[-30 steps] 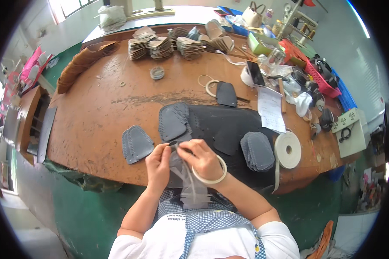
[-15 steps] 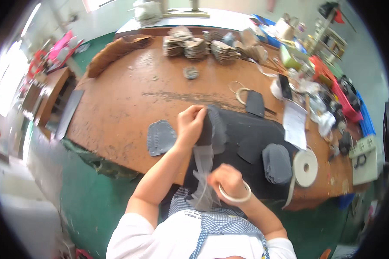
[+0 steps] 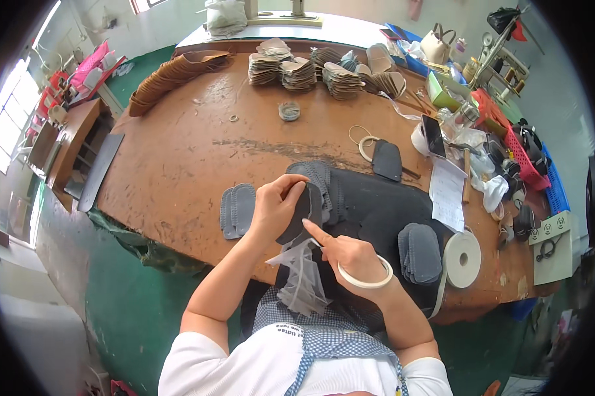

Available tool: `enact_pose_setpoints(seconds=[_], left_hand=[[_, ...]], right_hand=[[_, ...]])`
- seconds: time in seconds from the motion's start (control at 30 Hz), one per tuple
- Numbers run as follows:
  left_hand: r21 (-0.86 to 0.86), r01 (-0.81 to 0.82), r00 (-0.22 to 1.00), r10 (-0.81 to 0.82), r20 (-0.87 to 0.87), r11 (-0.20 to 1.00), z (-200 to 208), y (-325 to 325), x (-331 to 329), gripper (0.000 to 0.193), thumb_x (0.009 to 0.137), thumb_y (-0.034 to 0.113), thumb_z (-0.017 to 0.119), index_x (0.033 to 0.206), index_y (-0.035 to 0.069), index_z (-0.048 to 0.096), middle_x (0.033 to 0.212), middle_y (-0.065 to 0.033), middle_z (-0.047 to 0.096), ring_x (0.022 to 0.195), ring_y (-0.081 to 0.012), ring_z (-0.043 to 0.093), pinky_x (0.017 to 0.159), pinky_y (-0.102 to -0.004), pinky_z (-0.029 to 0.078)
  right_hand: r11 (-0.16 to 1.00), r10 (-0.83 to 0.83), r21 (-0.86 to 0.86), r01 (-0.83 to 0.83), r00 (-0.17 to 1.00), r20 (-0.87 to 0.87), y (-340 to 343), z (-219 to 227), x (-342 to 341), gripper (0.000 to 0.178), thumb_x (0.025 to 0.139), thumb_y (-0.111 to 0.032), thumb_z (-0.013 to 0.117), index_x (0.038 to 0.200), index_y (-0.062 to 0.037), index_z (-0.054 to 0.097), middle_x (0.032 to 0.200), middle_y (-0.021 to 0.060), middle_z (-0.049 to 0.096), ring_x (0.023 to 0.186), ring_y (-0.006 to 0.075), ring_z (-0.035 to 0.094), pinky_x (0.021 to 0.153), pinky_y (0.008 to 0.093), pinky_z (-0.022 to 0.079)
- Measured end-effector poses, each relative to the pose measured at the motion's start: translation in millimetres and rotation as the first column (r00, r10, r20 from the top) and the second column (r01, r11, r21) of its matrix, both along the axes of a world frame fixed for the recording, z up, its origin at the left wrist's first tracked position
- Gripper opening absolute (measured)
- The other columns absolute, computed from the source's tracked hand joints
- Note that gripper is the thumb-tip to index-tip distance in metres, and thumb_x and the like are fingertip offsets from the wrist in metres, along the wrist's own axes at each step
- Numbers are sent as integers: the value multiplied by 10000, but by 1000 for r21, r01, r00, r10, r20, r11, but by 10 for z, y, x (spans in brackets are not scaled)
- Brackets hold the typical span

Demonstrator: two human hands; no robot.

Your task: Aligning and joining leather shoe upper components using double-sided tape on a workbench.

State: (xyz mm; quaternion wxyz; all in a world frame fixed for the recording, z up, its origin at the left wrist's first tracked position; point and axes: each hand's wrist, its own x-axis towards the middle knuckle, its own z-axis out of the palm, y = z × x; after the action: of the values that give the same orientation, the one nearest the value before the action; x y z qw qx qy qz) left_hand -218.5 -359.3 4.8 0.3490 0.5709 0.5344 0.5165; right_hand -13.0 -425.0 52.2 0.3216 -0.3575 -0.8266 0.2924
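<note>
My left hand [image 3: 276, 206] pinches a dark grey, rounded flat piece [image 3: 296, 221] by its upper edge, thumb against fingers. My right hand [image 3: 347, 256] reaches its index finger to the piece's right edge, while its other fingers curl in. A small white sliver shows by those curled fingers; what they hold is hidden. Below the piece, translucent white strips [image 3: 303, 280] hang in a tangle over my apron. Just behind my left hand lie overlapping grey pieces [image 3: 324, 179] with stitched-looking edges. A few similar grey pieces [image 3: 238, 210] rest to its left.
Black sheet material [image 3: 370, 204] covers the table's front right. On it sits a stack of grey pieces [image 3: 419, 253], beside a white tape roll [image 3: 462, 259]. Paper [image 3: 448, 195], a phone [image 3: 433, 136] and baskets [image 3: 527, 158] stand right. Stacked pieces [image 3: 297, 74] line the back.
My right hand has risen from the translucent strips to the piece's edge, index finger now extended. My left hand has shifted slightly left and down. More grey pieces show behind and beside it.
</note>
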Motion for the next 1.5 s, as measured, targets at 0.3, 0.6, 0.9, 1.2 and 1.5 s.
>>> enact_pose_setpoints(seconds=[0.3,0.6,0.9,1.2,1.5], left_hand=[[-63,151,952,-163,-259,986,151,-327,-56,181,1020,105,586,1094,6,719,810,-176,707,706,-193,665,675,-319,521],[-79,122,989,-114,99,989,140,-353,-47,210,1038,92,569,1065,-39,730,828,-27,717,774,-58,608,705,-237,515],[-81,-110,994,111,13,991,65,-46,-1,206,1045,110,575,1039,2,750,770,50,629,703,-27,521,632,-203,426],[-71,-175,977,182,115,982,-307,867,251,241,1023,136,606,1068,-48,754,865,-42,715,754,-77,601,675,-233,491],[-20,-96,966,89,-244,995,-375,880,-20,414,923,249,726,1248,3,655,1084,-152,707,993,-231,659,888,-358,528]], right_hand=[[787,-182,617,6,958,224,407,-47,-174,218,769,-14,702,984,-7,668,834,109,690,787,255,667,699,328,536],[805,-127,582,114,992,-19,338,-260,-165,221,746,17,732,967,22,718,1031,120,735,902,257,698,797,345,596],[815,-119,564,131,991,-59,-193,-261,115,178,826,-109,762,884,-6,630,1004,137,681,884,302,673,779,401,571],[871,-50,488,47,999,-7,-577,-374,308,162,807,-64,747,861,3,610,982,177,710,849,343,706,761,407,614],[956,-104,273,103,995,-10,-678,-316,370,283,757,18,740,1038,12,707,1033,165,704,907,336,694,758,389,591]])
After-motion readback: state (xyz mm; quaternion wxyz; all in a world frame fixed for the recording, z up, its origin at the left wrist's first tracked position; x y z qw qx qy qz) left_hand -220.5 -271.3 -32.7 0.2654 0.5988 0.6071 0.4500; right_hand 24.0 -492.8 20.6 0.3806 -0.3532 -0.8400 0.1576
